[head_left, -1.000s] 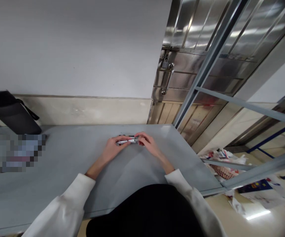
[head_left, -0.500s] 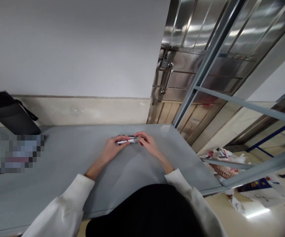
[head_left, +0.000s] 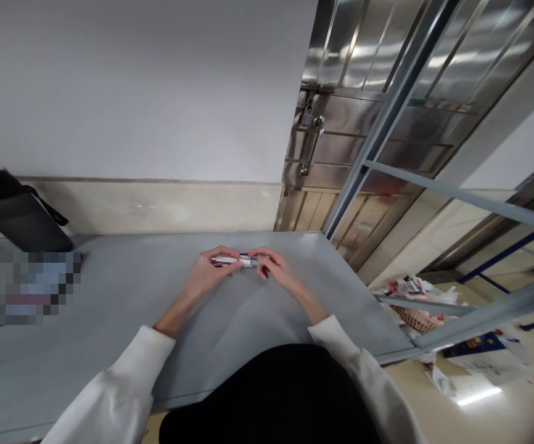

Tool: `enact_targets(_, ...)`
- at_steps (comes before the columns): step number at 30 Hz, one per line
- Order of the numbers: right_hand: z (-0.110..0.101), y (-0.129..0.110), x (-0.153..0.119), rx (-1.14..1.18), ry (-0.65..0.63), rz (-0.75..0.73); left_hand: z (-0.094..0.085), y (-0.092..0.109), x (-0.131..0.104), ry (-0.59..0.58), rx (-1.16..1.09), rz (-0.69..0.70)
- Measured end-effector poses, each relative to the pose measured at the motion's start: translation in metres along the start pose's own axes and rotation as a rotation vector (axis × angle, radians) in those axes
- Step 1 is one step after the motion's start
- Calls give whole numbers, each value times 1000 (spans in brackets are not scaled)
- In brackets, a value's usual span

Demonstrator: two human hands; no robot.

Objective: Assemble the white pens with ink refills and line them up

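Over the grey tabletop [head_left: 110, 296], my two hands meet around a few slim pens [head_left: 232, 261], mostly white with dark and grey parts, lying side to side. My left hand [head_left: 205, 269] is closed around their left part, thumb in front and fingers behind. At their right end, the thumb and forefinger of my right hand [head_left: 274, 269] pinch together; the other fingers curl beneath. How many pens there are, and which of them each hand grips, is too small to tell.
A dark pouch with a strap [head_left: 21, 213] leans at the back left, beside a blurred-out item [head_left: 36, 290]. A grey metal frame post [head_left: 369, 154] rises at the table's right corner. Beyond it are a steel door [head_left: 332, 145] and a pink basket [head_left: 415, 319] on the floor.
My left hand has shifted slightly left with the pens. The right hand's fingers have moved a little along their right end, and its lower fingers now show more.
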State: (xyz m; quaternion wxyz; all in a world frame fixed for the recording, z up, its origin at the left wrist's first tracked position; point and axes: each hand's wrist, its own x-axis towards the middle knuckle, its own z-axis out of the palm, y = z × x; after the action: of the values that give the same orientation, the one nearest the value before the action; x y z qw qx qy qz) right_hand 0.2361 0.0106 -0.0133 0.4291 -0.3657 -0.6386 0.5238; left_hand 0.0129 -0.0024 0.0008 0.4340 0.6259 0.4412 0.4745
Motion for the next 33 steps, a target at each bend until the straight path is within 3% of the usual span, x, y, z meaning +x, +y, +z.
enact_targets(5,9,5,1,-9,-108,-100,5,-9,5,-53,-192,-41)
enact_targets(11,24,2,12,16,92,-137,9,-12,2,-180,-32,48)
enact_targets(16,29,-11,21,166,166,-150,7,-8,2,-142,11,60)
enact_targets(22,11,-30,26,604,321,-156,-5,-12,4,11,117,105)
enact_targets(26,-9,-30,20,830,323,-167,-8,-10,1,42,242,109)
enact_targets(33,-22,-35,6,829,370,-229,-9,-10,0,27,330,113)
